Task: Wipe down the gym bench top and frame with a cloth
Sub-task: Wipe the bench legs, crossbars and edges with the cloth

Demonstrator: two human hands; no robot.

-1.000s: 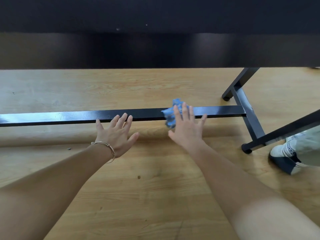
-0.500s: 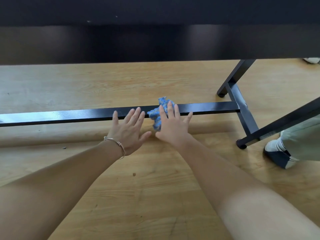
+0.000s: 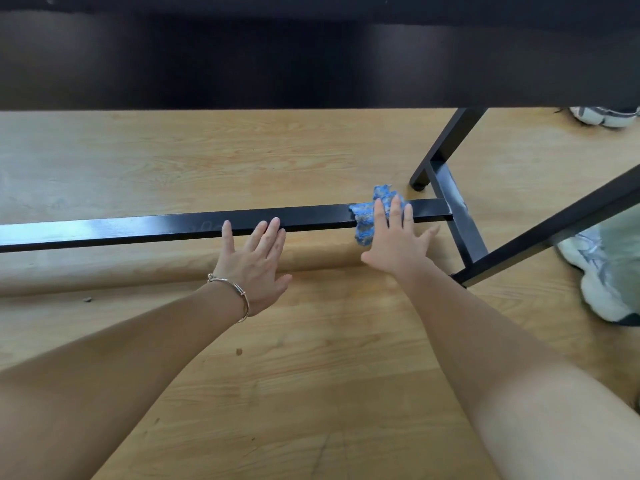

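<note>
The right hand [image 3: 394, 247] lies palm down with its fingers straight and slightly spread. It presses a crumpled blue cloth [image 3: 363, 220] against the low black frame bar [image 3: 138, 227]. The cloth sits at the right end of this bar, just beside the joint with the cross foot [image 3: 460, 220]. It drapes over the bar's top and near face, and 1 fold stands up beyond the fingertips.

The left hand [image 3: 256, 261] is also flat and unclenched and holds nothing. Its 4 fingers are extended, and their tips touch the near edge of the same bar, well apart from the cloth. Its thumb points right, over the floor. A thin metal bracelet [image 3: 239, 294] circles the left wrist. Both bare forearms enter from the lower edge of the view.

The frame bar runs from the left edge to the cross foot, with glare on its left part. From the cross foot a black leg [image 3: 450, 143] rises to the dark underside of the bench top [image 3: 311, 64], which spans the upper view. A slanted bar [image 3: 561, 226] climbs toward the right edge.

The wood-grain floor [image 3: 311, 382] carries a small dark speck [image 3: 87, 299] at left. A white shoe [image 3: 595, 275] rests at right, and a second shoe [image 3: 606, 116] shows at upper right.
</note>
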